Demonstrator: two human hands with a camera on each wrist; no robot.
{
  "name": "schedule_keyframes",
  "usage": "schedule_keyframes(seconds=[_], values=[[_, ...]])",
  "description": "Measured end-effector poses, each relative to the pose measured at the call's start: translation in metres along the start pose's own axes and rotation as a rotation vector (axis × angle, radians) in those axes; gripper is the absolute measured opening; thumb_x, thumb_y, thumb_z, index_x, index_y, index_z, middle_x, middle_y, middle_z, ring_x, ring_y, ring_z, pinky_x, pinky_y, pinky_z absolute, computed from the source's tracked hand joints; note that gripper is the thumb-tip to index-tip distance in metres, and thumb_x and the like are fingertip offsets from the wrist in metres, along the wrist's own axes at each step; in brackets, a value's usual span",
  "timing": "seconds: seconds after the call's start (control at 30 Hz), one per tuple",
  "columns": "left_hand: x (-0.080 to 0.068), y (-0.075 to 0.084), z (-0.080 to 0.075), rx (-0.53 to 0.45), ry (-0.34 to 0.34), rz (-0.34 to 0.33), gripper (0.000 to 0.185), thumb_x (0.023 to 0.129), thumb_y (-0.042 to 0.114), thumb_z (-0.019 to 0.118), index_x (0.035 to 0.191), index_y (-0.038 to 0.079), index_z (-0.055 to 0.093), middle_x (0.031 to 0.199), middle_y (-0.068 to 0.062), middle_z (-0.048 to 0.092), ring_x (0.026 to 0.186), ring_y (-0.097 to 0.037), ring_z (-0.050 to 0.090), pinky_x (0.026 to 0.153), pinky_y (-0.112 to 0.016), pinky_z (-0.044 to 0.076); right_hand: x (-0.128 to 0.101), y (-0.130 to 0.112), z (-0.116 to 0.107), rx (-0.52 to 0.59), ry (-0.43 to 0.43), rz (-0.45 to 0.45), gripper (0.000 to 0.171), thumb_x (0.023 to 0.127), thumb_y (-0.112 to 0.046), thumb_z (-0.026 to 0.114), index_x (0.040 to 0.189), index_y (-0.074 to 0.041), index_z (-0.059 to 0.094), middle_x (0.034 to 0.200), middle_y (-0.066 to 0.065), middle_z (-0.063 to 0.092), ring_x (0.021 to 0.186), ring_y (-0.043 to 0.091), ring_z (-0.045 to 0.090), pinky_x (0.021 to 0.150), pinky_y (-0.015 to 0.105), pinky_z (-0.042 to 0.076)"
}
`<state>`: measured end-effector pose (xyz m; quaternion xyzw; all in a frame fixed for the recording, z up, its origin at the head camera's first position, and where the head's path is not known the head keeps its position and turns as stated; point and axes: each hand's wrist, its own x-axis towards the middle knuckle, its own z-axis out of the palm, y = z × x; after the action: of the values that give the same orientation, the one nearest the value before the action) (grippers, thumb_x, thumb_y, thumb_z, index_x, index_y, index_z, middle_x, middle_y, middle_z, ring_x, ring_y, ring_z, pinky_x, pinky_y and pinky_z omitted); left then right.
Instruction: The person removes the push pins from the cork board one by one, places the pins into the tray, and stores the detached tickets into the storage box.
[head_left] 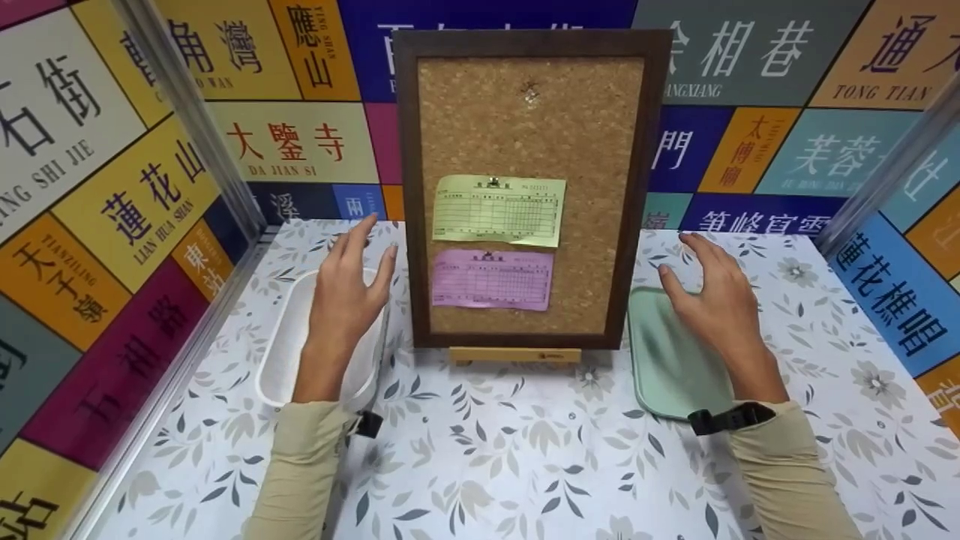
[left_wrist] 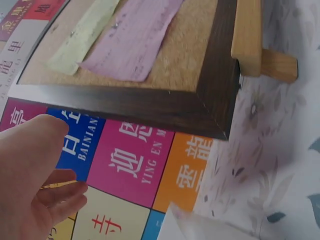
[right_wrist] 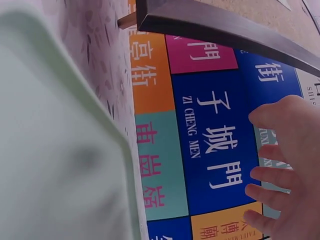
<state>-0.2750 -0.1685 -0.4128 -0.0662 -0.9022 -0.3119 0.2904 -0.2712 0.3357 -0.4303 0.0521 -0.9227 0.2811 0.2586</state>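
Both hands hover empty with fingers spread: left hand [head_left: 346, 289] over the white tub [head_left: 289, 360], right hand [head_left: 712, 296] over the green tray [head_left: 667, 367], flanking the cork board [head_left: 529, 187]. Left wrist view: pink slip [left_wrist: 135, 40], yellow slip [left_wrist: 82, 37] pinned. Right wrist view: tray rim below spread fingers [right_wrist: 272, 177].

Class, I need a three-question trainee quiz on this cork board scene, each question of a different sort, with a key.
1. True or false: the yellow slip hangs above the pink slip on the cork board.
2. Which lies under the right hand? A) white tub B) green tray C) wooden stand
3. Fill in: the left hand hovers over the white ____.

Key:
1. True.
2. B, the green tray.
3. Tub. Both hands are open and hold nothing.
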Motion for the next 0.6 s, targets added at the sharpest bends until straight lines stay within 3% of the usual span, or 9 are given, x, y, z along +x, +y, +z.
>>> schedule_keyframes(seconds=[0.27,0.37,0.47,0.53,0.6], values=[[-0.002,0.016,0.010,-0.255,0.026,0.107,0.059,0.107,0.031,0.069,0.158,0.011,0.047,0.136,-0.016,0.072,0.116,-0.029,0.075,0.100,-0.040,0.063,-0.002,-0.009,0.003,0.088,0.091,-0.026,0.050,0.101,-0.025,0.075,0.147,-0.011,0.065,0.149,0.016,0.067,0.139,0.042,0.061,0.114,0.062,0.048],[-0.004,0.022,0.014,-0.278,0.008,0.113,0.059,0.107,0.031,0.068,0.157,0.011,0.044,0.141,-0.015,0.070,0.117,-0.028,0.075,0.100,-0.038,0.063,-0.002,-0.014,0.003,0.115,0.128,-0.035,0.047,0.102,-0.023,0.074,0.146,-0.010,0.066,0.144,0.014,0.071,0.132,0.036,0.066,0.110,0.035,0.054],[-0.006,0.026,0.016,-0.252,0.002,0.133,0.055,0.108,0.033,0.067,0.154,0.011,0.047,0.147,-0.014,0.066,0.119,-0.027,0.074,0.101,-0.038,0.063,-0.002,-0.021,0.005,0.138,0.156,-0.066,0.044,0.101,-0.020,0.074,0.144,-0.009,0.067,0.136,0.013,0.073,0.124,0.032,0.069,0.098,0.008,0.047],[-0.007,0.028,0.017,-0.225,0.008,0.165,0.049,0.108,0.034,0.066,0.149,0.010,0.052,0.149,-0.014,0.064,0.125,-0.028,0.072,0.102,-0.038,0.063,-0.002,-0.026,0.006,0.157,0.172,-0.091,0.043,0.101,-0.018,0.074,0.142,-0.010,0.068,0.131,0.013,0.075,0.119,0.031,0.070,0.092,0.001,0.042],[-0.008,0.029,0.018,-0.200,0.021,0.195,0.043,0.108,0.034,0.066,0.143,0.009,0.057,0.150,-0.016,0.063,0.132,-0.030,0.068,0.103,-0.039,0.063,-0.003,-0.033,0.007,0.173,0.186,-0.113,0.041,0.100,-0.016,0.075,0.141,-0.010,0.069,0.126,0.013,0.075,0.114,0.029,0.071,0.089,0.001,0.044]])
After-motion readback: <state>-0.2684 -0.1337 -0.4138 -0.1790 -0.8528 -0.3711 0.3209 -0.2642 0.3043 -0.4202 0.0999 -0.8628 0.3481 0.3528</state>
